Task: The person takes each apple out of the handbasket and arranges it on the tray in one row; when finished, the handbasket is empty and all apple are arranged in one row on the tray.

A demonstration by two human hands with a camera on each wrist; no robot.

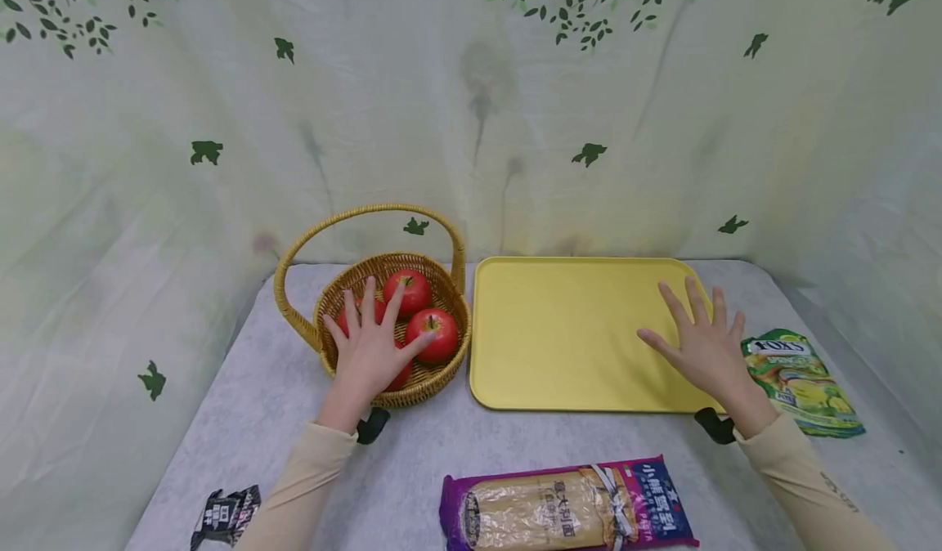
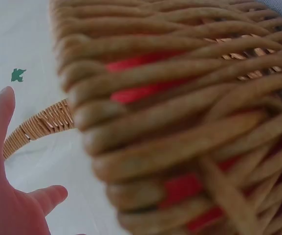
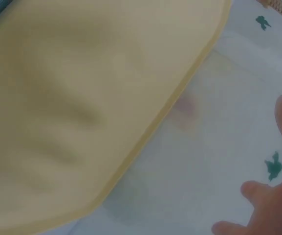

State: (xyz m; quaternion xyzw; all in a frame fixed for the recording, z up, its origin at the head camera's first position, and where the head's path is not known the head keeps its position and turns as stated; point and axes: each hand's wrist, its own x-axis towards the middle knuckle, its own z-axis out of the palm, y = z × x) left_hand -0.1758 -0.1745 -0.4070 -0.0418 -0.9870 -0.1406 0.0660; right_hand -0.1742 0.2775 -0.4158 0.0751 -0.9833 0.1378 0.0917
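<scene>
With fingers spread, my left hand (image 1: 370, 356) hovers over the wicker basket (image 1: 421, 391), which holds several red apples (image 1: 432, 335). The hand hides part of the apples and grips nothing. In the left wrist view, the basket's woven side (image 2: 180, 117) fills most of the picture, and red shows through its gaps. My right hand (image 1: 706, 353), also spread and holding nothing, is above the right part of a yellow tray (image 1: 567, 334). In the right wrist view, the tray (image 3: 106, 98) carries a soft shadow of the hand.
A green FOX'S candy bag (image 1: 802, 383) lies right of the tray. A purple pasta packet (image 1: 567, 508) lies at the table's front, and a small black wrapped packet (image 1: 226, 516) at the front left. The basket's tall handle (image 1: 397, 208) arches up. A printed curtain hangs behind.
</scene>
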